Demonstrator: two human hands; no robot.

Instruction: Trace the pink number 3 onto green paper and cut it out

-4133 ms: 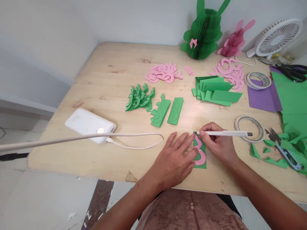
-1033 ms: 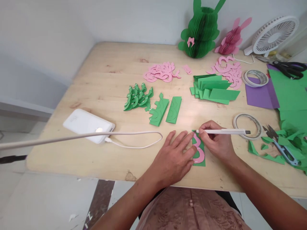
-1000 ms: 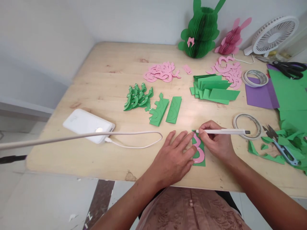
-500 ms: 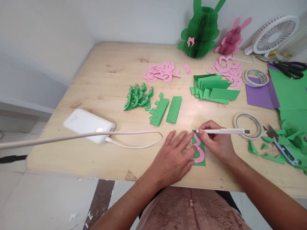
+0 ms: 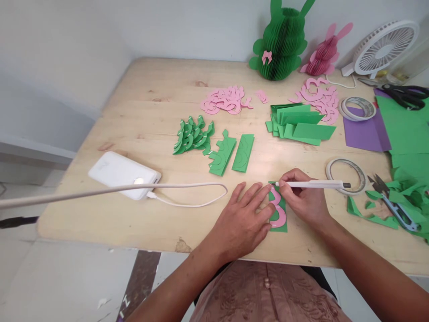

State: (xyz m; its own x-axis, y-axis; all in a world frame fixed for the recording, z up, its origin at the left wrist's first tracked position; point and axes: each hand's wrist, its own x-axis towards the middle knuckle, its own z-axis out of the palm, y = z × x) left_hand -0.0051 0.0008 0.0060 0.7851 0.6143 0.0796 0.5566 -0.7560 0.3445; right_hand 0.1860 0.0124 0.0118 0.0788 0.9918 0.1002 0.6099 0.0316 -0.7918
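My right hand (image 5: 303,197) is closed around a white pen (image 5: 311,184), its tip at the top of a pink curvy paper cutout (image 5: 279,217). That cutout lies on a small green paper rectangle (image 5: 282,229) near the table's front edge. With fingers spread flat, my left hand (image 5: 243,219) presses on the left side of the cutout and the green paper, hiding part of both. Just beyond the hands lie two green paper pieces (image 5: 243,153) with curved outlines drawn on them, one partly cut.
Pink cutouts (image 5: 224,100), green cut shapes (image 5: 192,136) and folded green strips (image 5: 301,123) lie further back. Tape rolls (image 5: 346,175), snips (image 5: 395,205) and green scraps are at right. A power bank (image 5: 124,174) with its cable sits left. Paper rabbits (image 5: 283,44) and a fan (image 5: 382,51) stand behind.
The pen has shifted very slightly to the right in my right hand's grip. My left hand stays flat in place, and the papers have not visibly moved.
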